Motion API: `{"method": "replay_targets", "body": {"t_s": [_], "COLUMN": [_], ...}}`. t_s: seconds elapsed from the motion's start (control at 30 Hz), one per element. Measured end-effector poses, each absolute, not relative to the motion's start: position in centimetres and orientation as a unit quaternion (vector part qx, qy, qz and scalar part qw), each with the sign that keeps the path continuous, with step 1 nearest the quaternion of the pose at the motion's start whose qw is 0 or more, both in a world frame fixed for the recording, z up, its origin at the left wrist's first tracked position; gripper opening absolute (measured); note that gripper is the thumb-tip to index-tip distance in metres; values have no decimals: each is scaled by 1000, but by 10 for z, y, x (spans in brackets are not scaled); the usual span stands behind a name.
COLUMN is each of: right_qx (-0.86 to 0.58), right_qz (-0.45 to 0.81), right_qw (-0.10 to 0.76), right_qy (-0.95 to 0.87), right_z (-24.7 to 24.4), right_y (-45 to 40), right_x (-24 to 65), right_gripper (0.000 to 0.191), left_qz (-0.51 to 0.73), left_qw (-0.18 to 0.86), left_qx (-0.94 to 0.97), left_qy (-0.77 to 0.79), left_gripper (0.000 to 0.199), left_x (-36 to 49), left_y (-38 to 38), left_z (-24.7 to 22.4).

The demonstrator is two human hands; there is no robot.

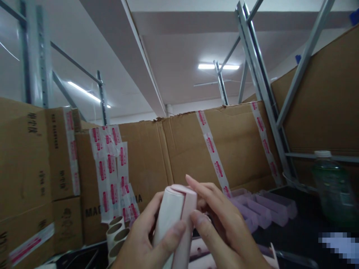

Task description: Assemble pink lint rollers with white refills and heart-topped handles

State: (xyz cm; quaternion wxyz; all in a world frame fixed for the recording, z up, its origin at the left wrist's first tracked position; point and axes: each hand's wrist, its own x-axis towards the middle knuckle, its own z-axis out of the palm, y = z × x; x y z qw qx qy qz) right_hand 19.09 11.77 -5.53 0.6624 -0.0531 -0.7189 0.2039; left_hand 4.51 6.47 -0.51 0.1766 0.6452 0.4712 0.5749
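A pale, rounded two-part object, one side white and the other light pink, stands upright in front of me. My left hand is wrapped round its left side, the thumb lying across the front. My right hand is at its right side, with the thumb against the pink part and the forefinger raised near the top edge. The other right fingers are bent behind and partly hidden. Below the right hand, pink pieces lie partly covered.
White rolls stand at the lower left. Translucent purple trays sit at the right on a dark surface, beside a green bottle. Cardboard sheets with tape form a wall behind. Metal rack posts rise at both sides.
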Motion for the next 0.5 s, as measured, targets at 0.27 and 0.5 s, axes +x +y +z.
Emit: {"method": "replay_targets", "body": {"t_s": [0.27, 0.5], "right_qx": [-43, -127], "right_qz": [263, 253], "right_qw": [628, 656], "right_qy": [-731, -700], "right_z": [-59, -57], "right_y": [113, 120], "right_x": [183, 190], "right_gripper": [72, 49], "left_qz": [609, 609], "left_qw": [464, 530], "left_qx": [469, 402], "left_qy": [441, 432], "left_gripper": [73, 58], "left_x": [41, 37], "left_y": [58, 61], "left_z": [-9, -15]}}
